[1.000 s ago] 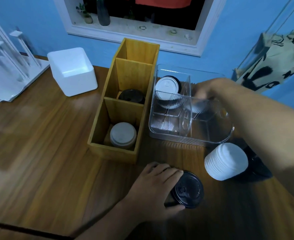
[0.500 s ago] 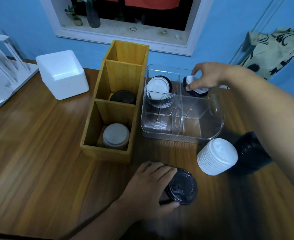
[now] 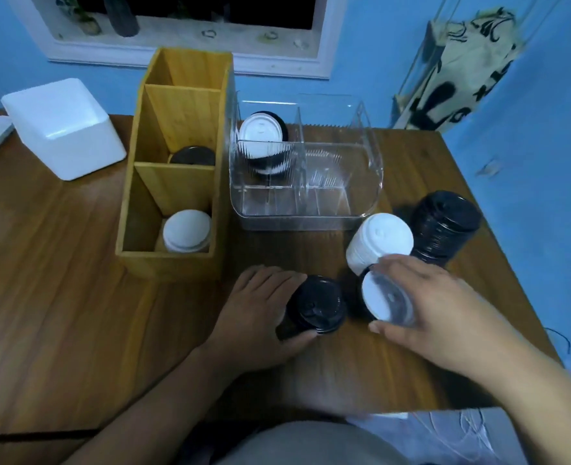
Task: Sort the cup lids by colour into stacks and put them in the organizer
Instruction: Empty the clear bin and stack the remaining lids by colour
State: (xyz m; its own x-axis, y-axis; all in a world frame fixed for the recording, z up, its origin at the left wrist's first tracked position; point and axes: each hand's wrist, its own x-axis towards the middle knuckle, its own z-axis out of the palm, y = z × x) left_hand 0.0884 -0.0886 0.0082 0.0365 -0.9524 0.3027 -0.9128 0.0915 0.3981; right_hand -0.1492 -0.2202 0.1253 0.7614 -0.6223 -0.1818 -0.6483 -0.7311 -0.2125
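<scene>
My left hand (image 3: 257, 313) grips a short stack of black lids (image 3: 317, 305) on the table. My right hand (image 3: 421, 310) holds a small mixed stack with a white lid on top (image 3: 383, 298) just right of it. Behind stand a tall white stack (image 3: 379, 241) and a tall black stack (image 3: 443, 226). The clear organizer (image 3: 311, 216) holds a mixed black and white stack (image 3: 264, 142) in its back left cell. The wooden organizer (image 3: 170, 260) has white lids (image 3: 186, 231) in the front cell and black lids (image 3: 192, 156) in the middle cell.
A white square box (image 3: 65, 129) sits at the back left of the wooden table (image 3: 59, 297). A patterned cloth bag (image 3: 462, 72) hangs on the blue wall at the right. The table's right edge runs close to the black stack.
My right hand has lifted the small lid stack out of the clear organizer's back right cell and brought it down beside the black lids. My left hand stays on the black lids.
</scene>
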